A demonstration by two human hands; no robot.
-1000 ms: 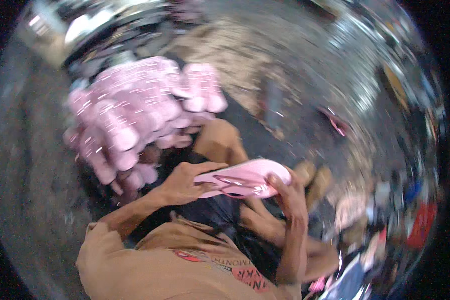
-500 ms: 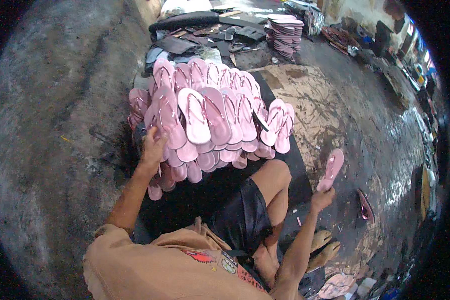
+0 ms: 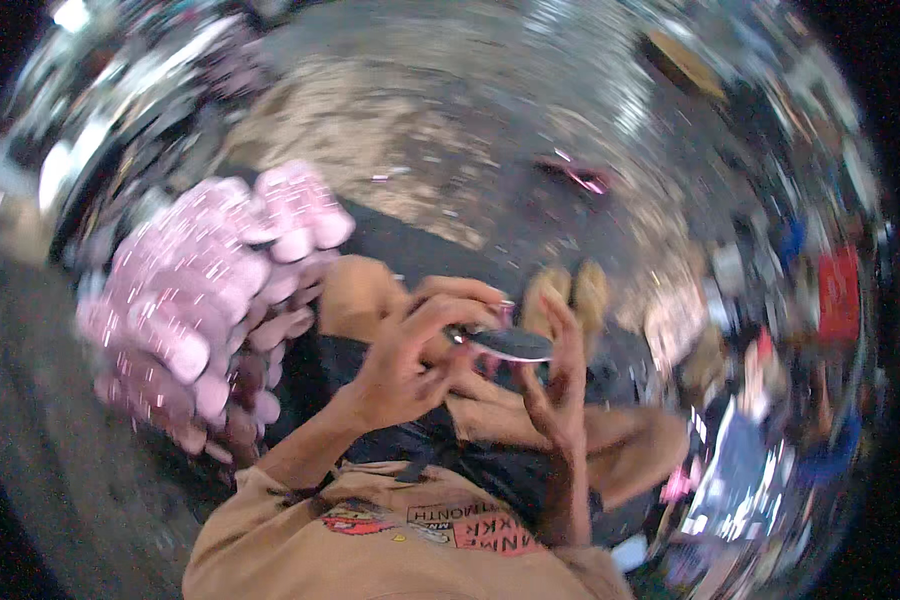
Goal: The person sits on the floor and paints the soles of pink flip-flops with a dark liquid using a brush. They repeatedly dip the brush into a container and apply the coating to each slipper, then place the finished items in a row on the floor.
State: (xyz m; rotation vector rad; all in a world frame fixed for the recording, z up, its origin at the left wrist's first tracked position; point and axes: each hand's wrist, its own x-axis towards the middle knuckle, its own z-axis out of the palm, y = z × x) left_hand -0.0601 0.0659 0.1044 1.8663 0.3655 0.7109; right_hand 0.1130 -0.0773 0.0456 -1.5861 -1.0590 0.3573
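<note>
Between my two hands, in front of my knees, is a flip-flop [image 3: 515, 345] with a dark sole, a pale edge and bits of pink strap. My left hand [image 3: 410, 350] grips its strap end, fingers curled round it. My right hand [image 3: 564, 375] holds the opposite end between thumb and fingers. Motion blur hides the finer detail of the strap. To my left lies a heap of pink flip-flops [image 3: 195, 275] in overlapping layers, with neither hand touching it.
Another pink flip-flop [image 3: 580, 175] lies on the floor ahead. A pair of tan footwear [image 3: 590, 290] rests beyond my hands. Farther right, a red box-like object [image 3: 838, 295] stands among blurred clutter. A dark mat [image 3: 410, 240] extends beside the heap.
My view has swung to the right, so the heap now appears farther left. My left hand has left the heap and joined my right hand on a flip-flop in front of me.
</note>
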